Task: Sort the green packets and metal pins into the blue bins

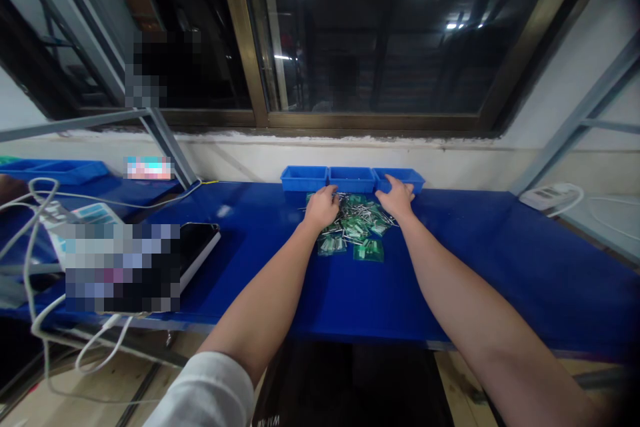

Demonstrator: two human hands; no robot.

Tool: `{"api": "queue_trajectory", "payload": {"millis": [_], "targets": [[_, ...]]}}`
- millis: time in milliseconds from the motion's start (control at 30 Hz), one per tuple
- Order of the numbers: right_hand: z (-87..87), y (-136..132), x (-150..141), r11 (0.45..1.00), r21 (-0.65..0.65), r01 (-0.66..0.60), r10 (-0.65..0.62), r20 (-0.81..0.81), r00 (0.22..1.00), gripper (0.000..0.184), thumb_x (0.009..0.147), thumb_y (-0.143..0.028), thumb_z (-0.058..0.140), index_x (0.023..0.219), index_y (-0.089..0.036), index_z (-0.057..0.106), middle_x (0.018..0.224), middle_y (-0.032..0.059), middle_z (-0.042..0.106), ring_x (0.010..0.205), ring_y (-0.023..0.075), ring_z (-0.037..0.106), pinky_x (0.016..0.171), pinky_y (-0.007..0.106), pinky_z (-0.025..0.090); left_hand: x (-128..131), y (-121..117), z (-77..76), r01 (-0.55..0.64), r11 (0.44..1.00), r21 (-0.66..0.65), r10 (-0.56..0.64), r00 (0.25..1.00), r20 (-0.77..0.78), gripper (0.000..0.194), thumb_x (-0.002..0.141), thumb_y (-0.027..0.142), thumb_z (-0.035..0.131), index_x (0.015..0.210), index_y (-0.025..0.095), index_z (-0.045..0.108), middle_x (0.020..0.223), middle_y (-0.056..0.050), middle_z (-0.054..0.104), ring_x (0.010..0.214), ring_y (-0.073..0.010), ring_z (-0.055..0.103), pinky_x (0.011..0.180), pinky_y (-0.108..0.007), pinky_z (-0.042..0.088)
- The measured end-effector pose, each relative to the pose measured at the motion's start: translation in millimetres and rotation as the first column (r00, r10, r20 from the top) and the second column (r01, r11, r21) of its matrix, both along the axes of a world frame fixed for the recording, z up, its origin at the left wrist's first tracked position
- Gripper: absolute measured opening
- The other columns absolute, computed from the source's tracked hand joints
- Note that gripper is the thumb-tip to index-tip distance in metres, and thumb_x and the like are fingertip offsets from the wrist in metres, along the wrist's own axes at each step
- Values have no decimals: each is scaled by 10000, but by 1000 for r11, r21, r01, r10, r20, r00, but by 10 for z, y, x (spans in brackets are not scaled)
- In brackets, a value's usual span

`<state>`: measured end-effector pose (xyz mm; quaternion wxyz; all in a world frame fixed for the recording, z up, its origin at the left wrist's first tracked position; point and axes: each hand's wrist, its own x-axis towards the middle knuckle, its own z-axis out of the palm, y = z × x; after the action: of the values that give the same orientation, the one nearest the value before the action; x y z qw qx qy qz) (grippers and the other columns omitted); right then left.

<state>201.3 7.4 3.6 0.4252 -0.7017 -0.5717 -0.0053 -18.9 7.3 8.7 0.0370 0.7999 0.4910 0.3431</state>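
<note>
- Position: I have the left hand (321,208) at the left edge of a heap of slim metal pieces (365,212) and green-tinted clear packets (355,228), on the blue table (350,300).
- Left hand state: the fingers are bent and close together over the edge of the heap. They hide the contact area, so I am unable to tell whether they are clamped on anything.
- Right hand state: the thumb and fingers are spread apart at the right edge of the heap, beside the right blue bin (419,183). I see nothing held between them.
- Surroundings: the left blue bin (304,185) and the middle blue bin (351,185) complete the row behind the heap, along the wall. Two packets, a lower left packet (332,245) and a lower right packet (369,251), lie at its near side.
- Contact: I judge that low, light fingertips suit this heap. Pressing down could jam the metal pieces together or pinch a packet beneath them.
- Separation: the pieces lie crossed, so I recommend parting them sideways with small strokes; a hard pull could drag neighbours along.
- Packets: the film looks thin and slippery. An edge grip is safer than a push with a metal end, which might pierce it.
- Clearance: I advise keeping the right knuckles off the bin wall, since a bump could shift the bin.
</note>
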Motion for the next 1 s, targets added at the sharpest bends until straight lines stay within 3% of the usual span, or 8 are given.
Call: {"api": "queue_trajectory", "payload": {"millis": [300,400,500,600,767,1000], "targets": [[-84,47,25,992,-108,-66,73,71,995,683,660,-359,623,1314,-240,465,1470,95,301,1181,393,335,898,559,335,17,6,-13,-2,1000,-24,1,1000,-30,343,872,238,430,1183,160,552,1176,-98,613,1097,-205,563,967,-315,416],[-51,22,-31,997,-48,-64,68,90,994,607,687,-320,596,1278,-210,506,1425,112,369,1191,365,349,923,522,335,26,-32,11,-6,1000,-22,5,997,-76,371,875,305,436,1200,161,544,1173,-105,614,1092,-227,564,948,-330,425],[-13,-12,-142,985,17,-174,169,146,975,457,716,-266,567,1162,-171,591,1267,124,519,1145,306,414,957,466,326,37,-93,36,24,999,-27,-28,985,-170,479,855,463,453,1218,163,540,1204,-118,597,1119,-266,544,950,-368,417],[0,-56,-290,953,-55,-298,303,200,932,335,740,-313,576,1048,-201,644,1123,99,595,1081,288,451,934,439,343,49,-151,52,75,996,-52,-85,964,-250,580,818,565,463,1225,160,542,1266,-128,560,1185,-281,493,986,-382,381],[-26,-122,-461,908,-237,-346,400,239,885,295,792,-405,549,998,-245,685,1084,91,608,1033,292,466,878,428,365,55,-175,41,109,988,-112,-139,939,-314,513,812,528,488,1197,200,565,1264,-98,569,1185,-257,496,1002,-369,358],[-44,-115,-459,898,-193,-395,431,209,878,162,781,-333,586,826,-272,729,990,51,635,967,234,512,900,387,365,55,-137,-7,129,988,-86,-151,930,-335,526,823,549,447,1187,189,571,1269,-111,562,1186,-263,496,1014,-385,345]]}}
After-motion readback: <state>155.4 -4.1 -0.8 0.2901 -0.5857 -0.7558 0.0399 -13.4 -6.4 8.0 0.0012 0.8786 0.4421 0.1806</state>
